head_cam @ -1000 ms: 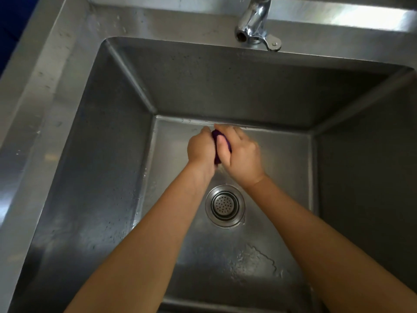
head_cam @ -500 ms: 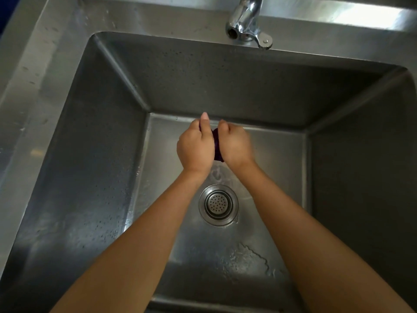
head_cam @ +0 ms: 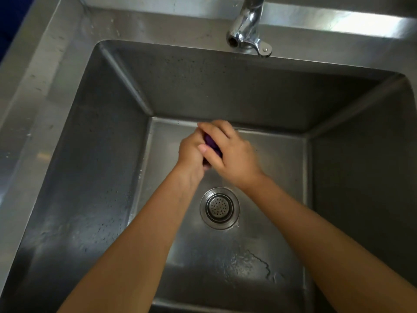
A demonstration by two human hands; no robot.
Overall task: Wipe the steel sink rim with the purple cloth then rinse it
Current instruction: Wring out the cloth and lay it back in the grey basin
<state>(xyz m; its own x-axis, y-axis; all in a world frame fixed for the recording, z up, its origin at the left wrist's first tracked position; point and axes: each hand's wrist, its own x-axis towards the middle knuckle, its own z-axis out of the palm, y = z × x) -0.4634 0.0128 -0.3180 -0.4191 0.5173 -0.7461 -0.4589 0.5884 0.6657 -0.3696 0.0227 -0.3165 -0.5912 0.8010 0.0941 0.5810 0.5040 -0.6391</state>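
Note:
Both my hands are deep inside the steel sink, above its floor and just beyond the drain. The purple cloth [head_cam: 211, 143] is bunched small between them, and only a dark purple patch shows. My left hand [head_cam: 191, 155] grips it from the left. My right hand [head_cam: 232, 154] wraps over it from the right, fingers across the top. The steel sink rim [head_cam: 56, 55] runs along the left and the back, with scattered water drops.
A chrome tap [head_cam: 247, 30] hangs over the back wall of the basin; no water stream is visible. The round strainer drain [head_cam: 219, 208] sits in the middle of the floor. A puddle [head_cam: 250, 265] lies on the floor nearer to me.
My hands have twisted around the cloth: the right hand's fingers now lie over the top of it. The pair stayed in about the same spot over the sink floor.

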